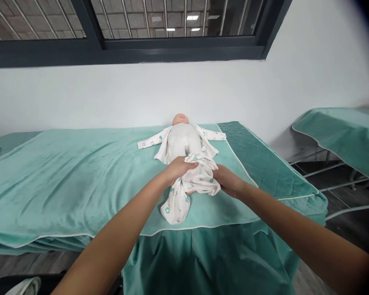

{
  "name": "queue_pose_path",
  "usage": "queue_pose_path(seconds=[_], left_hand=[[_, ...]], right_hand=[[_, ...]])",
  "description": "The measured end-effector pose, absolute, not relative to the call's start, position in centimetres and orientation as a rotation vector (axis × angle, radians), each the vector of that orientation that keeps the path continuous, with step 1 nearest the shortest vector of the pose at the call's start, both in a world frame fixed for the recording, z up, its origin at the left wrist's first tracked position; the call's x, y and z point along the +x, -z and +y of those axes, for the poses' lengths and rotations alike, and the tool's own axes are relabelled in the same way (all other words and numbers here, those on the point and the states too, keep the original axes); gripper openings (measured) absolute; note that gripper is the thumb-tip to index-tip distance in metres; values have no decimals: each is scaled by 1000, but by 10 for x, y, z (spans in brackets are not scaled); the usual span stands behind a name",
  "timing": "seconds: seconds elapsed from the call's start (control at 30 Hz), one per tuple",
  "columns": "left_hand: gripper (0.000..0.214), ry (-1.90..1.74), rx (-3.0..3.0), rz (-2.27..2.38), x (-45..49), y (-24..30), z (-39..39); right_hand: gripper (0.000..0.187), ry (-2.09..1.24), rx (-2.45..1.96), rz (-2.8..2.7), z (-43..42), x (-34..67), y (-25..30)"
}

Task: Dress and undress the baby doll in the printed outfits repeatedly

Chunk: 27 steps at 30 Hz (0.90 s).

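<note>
A baby doll (184, 141) lies on its back on the green bed cover, head toward the wall, its grey cloth torso bare in front. An opened white printed baby shirt (153, 140) is on its arms and spreads out at both sides. Bunched white baby pants (199, 176) with a teal print cover the doll's legs, one pant leg hanging toward me. My left hand (180, 169) is closed on the left side of the pants, thumb on top. On the right side my right hand (227, 179) grips the fabric, its fingertips partly hidden.
The bed (80, 180) has a green sheet with pale piping that drops over the front edge. A white wall and a dark-framed window (178, 49) stand behind it. To the right is another green-covered bed (347, 135) with a metal frame.
</note>
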<state>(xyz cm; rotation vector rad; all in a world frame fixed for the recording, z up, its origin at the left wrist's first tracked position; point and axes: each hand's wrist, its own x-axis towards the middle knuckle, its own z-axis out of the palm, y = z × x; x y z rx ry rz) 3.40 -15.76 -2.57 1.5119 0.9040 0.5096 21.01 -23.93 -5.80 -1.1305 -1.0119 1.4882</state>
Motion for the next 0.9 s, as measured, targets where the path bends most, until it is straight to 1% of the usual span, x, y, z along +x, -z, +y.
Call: queue_pose_path(seconds=[0.07,0.13,0.2,0.27,0.37,0.47,0.57,0.67,0.8,0.9], left_hand=[[31,-365,1841,1006,39,30,-162],[29,-189,2195,1098,46,30,-170],[31,-62,2410,1150,54,29,-177],[34,-5,2459,1160,60,28,-180],[35,16,2434,1129,61,30,-178],[36,-76,2333,1065,54,33,-175],[39,-219,2141,1004,43,38,-176],[43,-270,1871,899,35,39,-178],[49,-265,1542,775,27,29,-176],[52,-264,1483,718,22,17,-167]], right_hand=[[36,-1537,-1220,-980,-255,210,72],[37,-1516,-1297,-986,-266,211,84],[38,-1409,-1358,-1071,-270,213,94],[35,-1271,-1409,-1181,-267,214,103],[34,-1122,-1419,-1246,-260,211,114],[35,-1045,-1363,-1192,-257,205,121],[33,-988,-1262,-1156,-256,202,127],[30,-904,-1168,-1150,-252,204,135],[31,-857,-1106,-1106,-241,207,134],[35,-885,-1048,-1065,-232,205,124]])
